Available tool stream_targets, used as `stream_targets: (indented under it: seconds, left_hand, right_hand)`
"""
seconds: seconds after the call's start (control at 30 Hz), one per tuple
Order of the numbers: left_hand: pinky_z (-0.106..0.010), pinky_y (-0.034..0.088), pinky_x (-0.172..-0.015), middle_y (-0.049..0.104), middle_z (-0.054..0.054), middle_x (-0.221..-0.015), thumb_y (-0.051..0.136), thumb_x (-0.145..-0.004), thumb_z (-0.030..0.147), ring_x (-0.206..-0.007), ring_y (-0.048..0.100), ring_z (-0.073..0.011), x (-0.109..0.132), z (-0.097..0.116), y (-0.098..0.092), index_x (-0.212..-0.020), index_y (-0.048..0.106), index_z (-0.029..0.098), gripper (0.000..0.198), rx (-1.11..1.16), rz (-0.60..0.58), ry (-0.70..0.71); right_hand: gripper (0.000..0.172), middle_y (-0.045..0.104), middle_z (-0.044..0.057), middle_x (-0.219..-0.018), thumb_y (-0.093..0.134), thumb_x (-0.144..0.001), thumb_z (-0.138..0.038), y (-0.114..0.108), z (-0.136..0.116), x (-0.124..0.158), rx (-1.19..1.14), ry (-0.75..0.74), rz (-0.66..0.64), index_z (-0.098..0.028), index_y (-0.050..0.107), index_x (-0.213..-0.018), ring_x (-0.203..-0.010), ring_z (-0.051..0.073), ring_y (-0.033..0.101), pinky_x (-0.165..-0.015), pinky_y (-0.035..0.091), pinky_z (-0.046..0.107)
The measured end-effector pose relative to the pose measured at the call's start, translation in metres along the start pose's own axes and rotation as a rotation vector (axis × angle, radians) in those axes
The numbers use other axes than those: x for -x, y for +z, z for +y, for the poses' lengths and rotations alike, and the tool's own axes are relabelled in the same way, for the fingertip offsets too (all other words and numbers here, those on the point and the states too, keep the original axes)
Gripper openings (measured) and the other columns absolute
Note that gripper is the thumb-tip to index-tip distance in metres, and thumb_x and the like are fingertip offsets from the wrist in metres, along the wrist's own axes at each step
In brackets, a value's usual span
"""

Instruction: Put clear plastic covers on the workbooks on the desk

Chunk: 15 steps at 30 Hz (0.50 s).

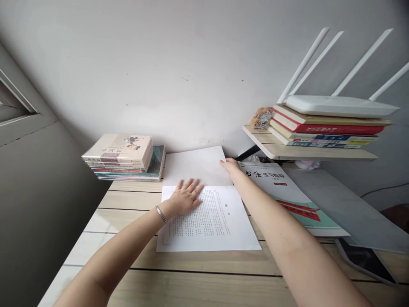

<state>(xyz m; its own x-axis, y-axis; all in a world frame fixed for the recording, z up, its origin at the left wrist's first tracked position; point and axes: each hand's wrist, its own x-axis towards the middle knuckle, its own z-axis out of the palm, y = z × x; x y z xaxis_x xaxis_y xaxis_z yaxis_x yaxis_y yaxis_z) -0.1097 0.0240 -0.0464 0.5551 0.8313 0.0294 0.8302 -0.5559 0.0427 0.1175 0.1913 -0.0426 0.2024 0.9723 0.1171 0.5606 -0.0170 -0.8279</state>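
A white sheet with printed text [217,221] lies on the wooden desk [198,277]. Its far half [194,164] is bent upward at a crease. My left hand [187,197] lies flat on the printed half near the crease, fingers spread, a bangle on the wrist. My right hand [230,165] pinches the raised half's right edge close to its top corner.
A stack of books [123,157] sits at the back left against the wall. A workbook with a teal and red cover [287,196] lies right of the sheet. A small shelf [306,150] at the right carries books and a white router [338,105].
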Motion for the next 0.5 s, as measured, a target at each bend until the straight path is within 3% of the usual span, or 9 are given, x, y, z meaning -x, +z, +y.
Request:
stream_targets:
  seconds: [0.13, 0.3, 0.4, 0.5]
  left_hand:
    - [-0.053, 0.012, -0.114, 0.016, -0.007, -0.157, 0.021, -0.096, 0.053, -0.144, 0.014, -0.0283, -0.007, -0.004, -0.006, -0.15, 0.018, 0.026, 0.061, 0.018, -0.005, -0.019]
    - [-0.055, 0.009, -0.114, 0.014, -0.006, -0.158, 0.021, -0.096, 0.054, -0.145, 0.012, -0.0279, -0.012, -0.006, -0.007, -0.15, 0.017, 0.026, 0.061, 0.057, -0.038, -0.025]
    - [-0.055, 0.008, -0.114, 0.013, -0.006, -0.158, 0.021, -0.095, 0.054, -0.145, 0.011, -0.0274, -0.012, -0.006, -0.007, -0.15, 0.017, 0.026, 0.062, 0.059, -0.046, -0.031]
    - [-0.053, 0.01, -0.115, 0.018, -0.008, -0.157, 0.024, -0.096, 0.051, -0.144, 0.015, -0.0271, -0.007, -0.004, -0.01, -0.15, 0.022, 0.023, 0.06, 0.038, -0.013, -0.034]
  right_hand:
    - [0.024, 0.069, 0.006, -0.093, 0.053, -0.083, -0.029, 0.001, -0.002, 0.004, 0.041, 0.031, 0.012, -0.015, 0.06, -0.1, -0.085, 0.017, 0.063, -0.073, 0.048, 0.025]
    - [0.028, 0.066, 0.012, -0.107, 0.058, -0.076, -0.019, -0.003, -0.008, 0.019, 0.106, -0.01, -0.009, -0.014, 0.061, -0.104, -0.1, 0.021, 0.06, -0.088, 0.044, 0.033]
    - [0.033, 0.056, 0.013, -0.128, 0.058, -0.076, -0.014, -0.012, -0.017, 0.042, 0.122, -0.114, -0.026, -0.017, 0.061, -0.108, -0.119, 0.023, 0.049, -0.101, 0.036, 0.036]
    - [0.023, 0.058, 0.009, -0.127, 0.055, -0.08, -0.015, -0.028, -0.024, 0.081, 0.105, -0.252, -0.142, -0.018, 0.066, -0.1, -0.119, 0.018, 0.05, -0.101, 0.036, 0.03]
